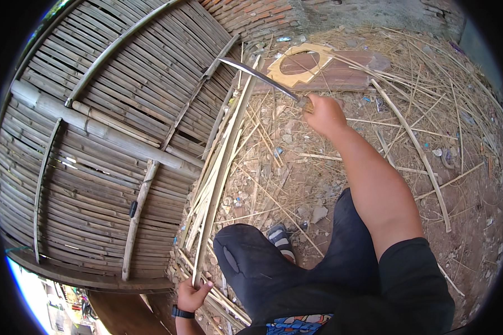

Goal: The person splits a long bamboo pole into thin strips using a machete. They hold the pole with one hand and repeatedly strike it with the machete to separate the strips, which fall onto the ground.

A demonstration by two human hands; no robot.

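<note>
Holding knife; strips, board nearby

Bamboo wall bars the left — room between long strip and right hand — knife across far end.

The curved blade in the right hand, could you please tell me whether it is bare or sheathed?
Bare: the curved blade shows uncovered metal from the handle in the right hand to its tip.

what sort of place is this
Probably a rough yard or outdoor work spot: a slatted bamboo panel on the left, a brick wall at the back, and loose pale strips scattered over littered dirt ground.
</note>
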